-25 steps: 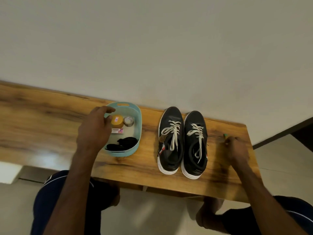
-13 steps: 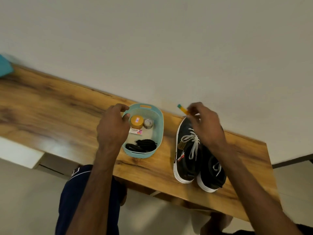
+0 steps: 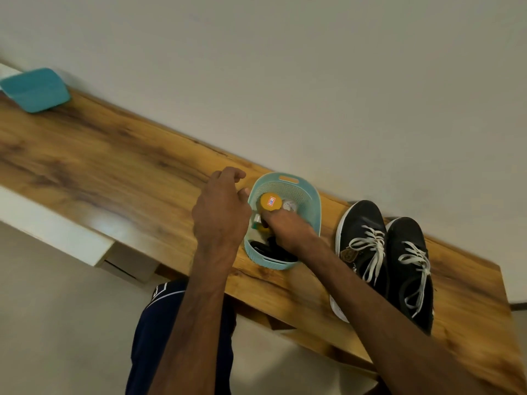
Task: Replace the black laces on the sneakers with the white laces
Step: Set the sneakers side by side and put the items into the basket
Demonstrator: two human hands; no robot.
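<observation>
At far left of the desk (image 3: 114,166), a teal lid (image 3: 34,89). Next, left hand (image 3: 221,212) curled against the basket (image 3: 310,195) rim — grip unclear. Right hand (image 3: 285,229) down inside over black laces (image 3: 273,252), fingers hidden, hold unclear. Rightmost — sneakers (image 3: 362,218) side by side, white laces (image 3: 370,246) threaded.

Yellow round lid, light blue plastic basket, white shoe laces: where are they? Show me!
Yellow round lid (image 3: 270,201): head view, middle of its top.
Light blue plastic basket (image 3: 263,258): head view, near outer wall.
White shoe laces (image 3: 370,243): head view, crossings on one black sneaker.

Basket (image 3: 311,199) contents behind right hand (image 3: 288,230)
</observation>
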